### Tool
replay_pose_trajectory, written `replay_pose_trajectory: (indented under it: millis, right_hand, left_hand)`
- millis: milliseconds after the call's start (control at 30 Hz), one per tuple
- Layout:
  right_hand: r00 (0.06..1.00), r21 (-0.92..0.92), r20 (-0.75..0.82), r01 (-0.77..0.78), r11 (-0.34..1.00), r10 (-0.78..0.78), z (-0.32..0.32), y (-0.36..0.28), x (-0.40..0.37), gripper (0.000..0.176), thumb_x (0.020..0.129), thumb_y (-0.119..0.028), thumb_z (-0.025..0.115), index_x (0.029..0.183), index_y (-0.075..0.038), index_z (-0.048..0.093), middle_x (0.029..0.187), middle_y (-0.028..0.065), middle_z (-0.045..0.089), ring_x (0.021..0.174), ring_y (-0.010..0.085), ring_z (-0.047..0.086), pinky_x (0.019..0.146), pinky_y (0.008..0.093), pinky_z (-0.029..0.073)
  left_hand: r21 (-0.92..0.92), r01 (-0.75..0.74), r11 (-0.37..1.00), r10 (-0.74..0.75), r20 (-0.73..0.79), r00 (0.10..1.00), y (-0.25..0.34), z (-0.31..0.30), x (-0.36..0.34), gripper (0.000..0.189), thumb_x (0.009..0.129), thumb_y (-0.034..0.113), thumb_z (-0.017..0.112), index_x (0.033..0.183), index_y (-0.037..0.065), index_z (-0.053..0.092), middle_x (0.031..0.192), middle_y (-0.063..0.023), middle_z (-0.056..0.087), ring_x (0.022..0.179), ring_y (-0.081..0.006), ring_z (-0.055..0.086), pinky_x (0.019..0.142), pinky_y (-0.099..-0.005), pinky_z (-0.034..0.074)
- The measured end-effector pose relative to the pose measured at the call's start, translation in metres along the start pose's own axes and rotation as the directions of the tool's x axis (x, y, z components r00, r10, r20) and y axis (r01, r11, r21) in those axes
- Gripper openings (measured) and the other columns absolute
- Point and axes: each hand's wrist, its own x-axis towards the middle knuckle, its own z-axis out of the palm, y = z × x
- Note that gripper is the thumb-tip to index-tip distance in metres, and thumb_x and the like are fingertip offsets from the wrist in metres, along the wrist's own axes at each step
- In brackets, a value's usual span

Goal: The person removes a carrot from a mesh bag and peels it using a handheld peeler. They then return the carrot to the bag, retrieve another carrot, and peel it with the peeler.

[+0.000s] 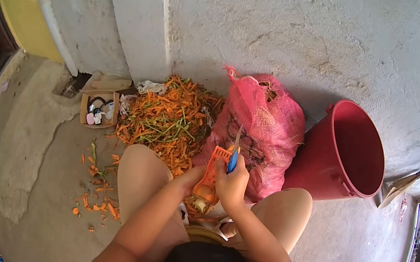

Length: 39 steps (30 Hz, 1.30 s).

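Observation:
Between my knees, my left hand [191,179] is closed at the side of an orange slotted plastic piece [221,156], its fingers partly hidden. My right hand [232,184] grips a knife [233,159] by its blue handle, with the narrow blade pointing up and away from me. The knife overlaps the right edge of the orange piece. Below my hands, a rounded orange thing with a pale end [202,201] shows near the floor; I cannot tell whether my left hand holds it too.
A heap of orange and green vegetable scraps [173,119] lies against the wall. Beside it stand a full pink mesh sack [262,123] and a tilted red bin [310,154]. Left of the heap sits a cardboard box [84,109] holding cables. Loose scraps [104,205] dot the floor; a dustpan [399,189] leans right.

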Motion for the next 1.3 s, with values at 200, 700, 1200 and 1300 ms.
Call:
replay_pose_trajectory:
  millis: [200, 700, 1200, 1300]
  right_hand:
    - [0.999, -0.069, -0.032, 0.005, 0.998, -0.008, -0.002, -0.006, 0.012, 0.024, 0.076, -0.015, 0.058, 0.09, 0.003, 0.05, 0.058, 0.0163, 0.052, 0.051, 0.0289, 0.053, 0.048, 0.0338, 0.042]
    - [0.95, 0.265, -0.276, -0.073, 0.961, 0.149, -0.037, 0.048, 0.065, 0.015, 0.078, -0.012, 0.057, 0.072, -0.003, 0.047, 0.059, -0.0012, 0.043, 0.052, 0.0064, 0.038, 0.046, 0.0243, 0.033]
    - [0.885, -0.108, -0.465, -0.018, 0.994, -0.034, -0.02, 0.077, 0.087, 0.017, 0.079, -0.014, 0.055, 0.081, 0.001, 0.047, 0.059, 0.0158, 0.05, 0.052, 0.0284, 0.05, 0.051, 0.0381, 0.038]
    - [0.804, -0.072, -0.593, -0.011, 0.997, -0.034, -0.043, 0.086, 0.112, 0.017, 0.079, -0.014, 0.055, 0.077, 0.0, 0.046, 0.057, 0.0114, 0.047, 0.048, 0.0229, 0.043, 0.049, 0.0357, 0.036]
  left_hand:
    - [0.021, -0.019, 1.0, 0.017, 0.07, 0.997, 0.01, 0.004, 0.004, 0.032, 0.088, 0.03, 0.04, 0.103, 0.003, 0.049, 0.091, -0.0103, 0.059, 0.076, -0.018, 0.061, 0.061, -0.0292, 0.051]
    - [-0.211, 0.053, 0.976, -0.034, 0.09, 0.995, 0.002, -0.014, 0.005, 0.042, 0.084, 0.04, 0.046, 0.106, 0.004, 0.049, 0.089, -0.0095, 0.058, 0.077, -0.02, 0.059, 0.068, -0.0351, 0.05]
    - [0.017, 0.164, 0.986, -0.165, 0.17, 0.972, -0.009, -0.011, -0.004, 0.053, 0.086, 0.049, 0.028, 0.104, 0.004, 0.049, 0.084, -0.0122, 0.059, 0.069, -0.0229, 0.06, 0.061, -0.0361, 0.051]
    - [0.033, 0.177, 0.984, -0.18, 0.173, 0.968, -0.006, -0.008, -0.009, 0.053, 0.087, 0.049, 0.028, 0.104, 0.003, 0.049, 0.084, -0.0128, 0.059, 0.07, -0.0244, 0.06, 0.063, -0.0364, 0.05]
